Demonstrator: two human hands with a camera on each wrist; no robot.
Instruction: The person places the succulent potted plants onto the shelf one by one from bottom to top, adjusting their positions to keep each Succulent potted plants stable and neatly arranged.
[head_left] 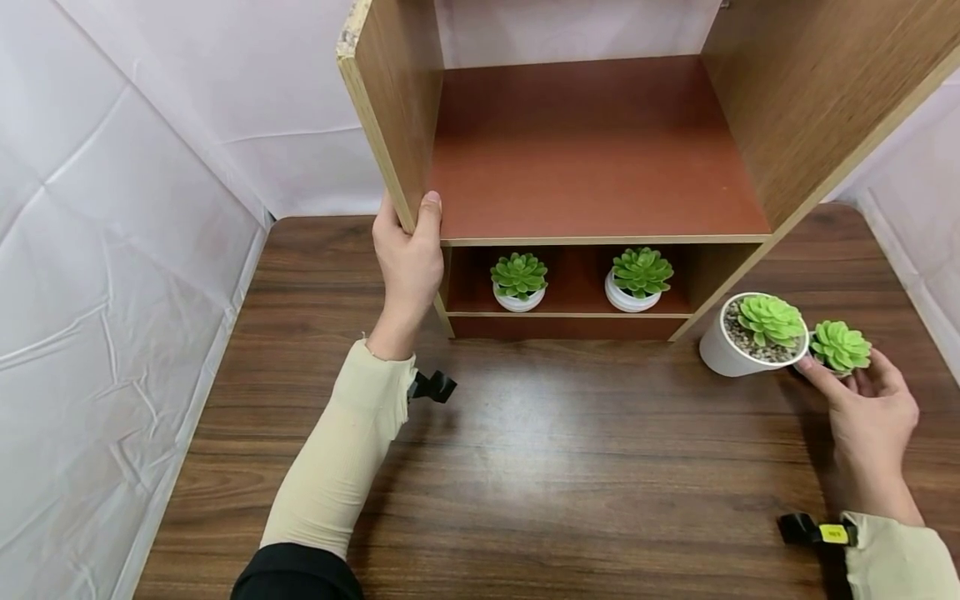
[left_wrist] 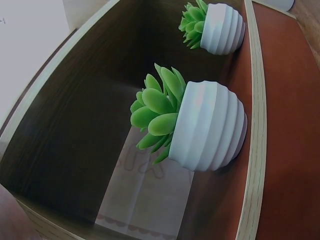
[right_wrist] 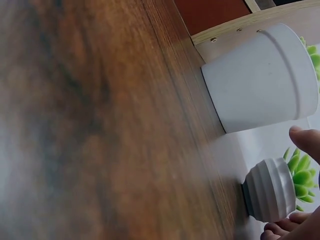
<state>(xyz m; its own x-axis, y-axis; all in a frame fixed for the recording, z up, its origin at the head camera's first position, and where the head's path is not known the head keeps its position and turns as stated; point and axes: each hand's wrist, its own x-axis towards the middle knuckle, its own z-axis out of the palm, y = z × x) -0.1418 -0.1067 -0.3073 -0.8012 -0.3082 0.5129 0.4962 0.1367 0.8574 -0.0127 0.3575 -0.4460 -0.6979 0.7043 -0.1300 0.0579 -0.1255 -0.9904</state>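
My left hand (head_left: 408, 258) grips the front edge of the left side panel (head_left: 401, 125) of a wooden shelf unit, thumb on the inner face. On the lower shelf stand two small green succulents in ribbed white pots, the left succulent (head_left: 519, 279) and the right succulent (head_left: 637, 279); the left wrist view shows the nearer pot (left_wrist: 210, 127) close up. My right hand (head_left: 873, 417) is around a third small succulent (head_left: 840, 346) on the table. In the right wrist view the thumb (right_wrist: 306, 140) stands apart from its ribbed pot (right_wrist: 270, 190), with the fingertips beside it.
A larger white pot (head_left: 731, 354) with a succulent and pebbles stands right of the shelf unit, close beside the small one. The reddish upper shelf (head_left: 592, 150) is above the lower compartment. White sheeting (head_left: 135, 250) surrounds the dark wooden table (head_left: 555, 467).
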